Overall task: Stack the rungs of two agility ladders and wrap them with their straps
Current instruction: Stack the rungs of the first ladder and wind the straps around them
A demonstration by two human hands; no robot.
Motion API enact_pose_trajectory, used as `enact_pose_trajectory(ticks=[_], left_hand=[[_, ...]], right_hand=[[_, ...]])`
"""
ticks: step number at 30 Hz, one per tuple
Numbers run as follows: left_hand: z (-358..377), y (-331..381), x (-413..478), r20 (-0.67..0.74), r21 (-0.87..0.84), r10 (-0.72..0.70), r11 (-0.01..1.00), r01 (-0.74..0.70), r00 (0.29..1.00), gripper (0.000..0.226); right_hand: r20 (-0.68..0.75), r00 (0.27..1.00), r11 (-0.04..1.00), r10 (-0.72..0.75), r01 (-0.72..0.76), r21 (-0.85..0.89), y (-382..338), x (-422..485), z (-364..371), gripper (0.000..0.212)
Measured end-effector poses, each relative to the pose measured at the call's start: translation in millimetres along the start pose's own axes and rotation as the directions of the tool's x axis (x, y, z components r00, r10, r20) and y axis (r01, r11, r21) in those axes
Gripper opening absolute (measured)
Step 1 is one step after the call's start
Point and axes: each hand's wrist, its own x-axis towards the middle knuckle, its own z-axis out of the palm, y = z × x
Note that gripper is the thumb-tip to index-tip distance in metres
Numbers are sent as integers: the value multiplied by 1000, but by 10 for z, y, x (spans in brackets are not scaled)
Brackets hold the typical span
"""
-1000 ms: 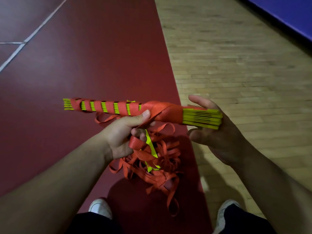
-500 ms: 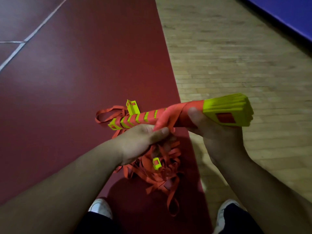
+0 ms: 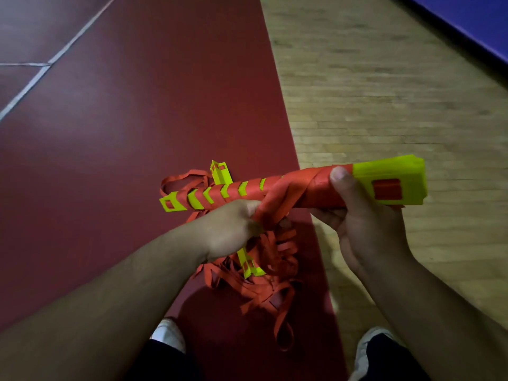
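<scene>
Gripping one bundle [image 3: 390, 174], straps [image 3: 275, 204]: two hands [image 3: 233, 226] [image 3: 365, 224].

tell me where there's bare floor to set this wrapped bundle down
Bare red floor lies left of the bundle, up to the white line; bare wood floor lies right, toward the blue strip. Crowded: loose straps bunched ahead of the shoes.

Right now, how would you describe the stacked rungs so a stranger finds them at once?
Find where the dark red floor strip meets the pale wooden floor. There the right hand holds the stack of yellow rungs crosswise, and the left hand grips an orange strap coming off it. Unlike the loose straps hanging below, it is one straight bar, wound in orange.
</scene>
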Motion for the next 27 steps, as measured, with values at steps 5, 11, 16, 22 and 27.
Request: enact_pose_trajectory(ticks=[5,11,16,22,27], left_hand=[[-55,7,-8,-110,328,-21,943,56,994,26],[33,-60,17,-155,84,9,996,4,988,27],[198,-79,50,-131,-473,-84,881,12,988,25],[278,-129,63,-102,-177,-65,983,46,993,59],[269,-169,112,-137,-359,47,928,-93,989,33]], right_hand=[[11,998,993,-59,59,-100,26,9,-16,17],[-61,996,994,-69,64,-85,54,41,-25,16],[-146,989,1000,-9,10,3,-14,117,-40,9],[-156,985,993,67,-51,105,-90,140,-53,10],[-117,979,972,166,-143,186,-96,110,-56,24]])
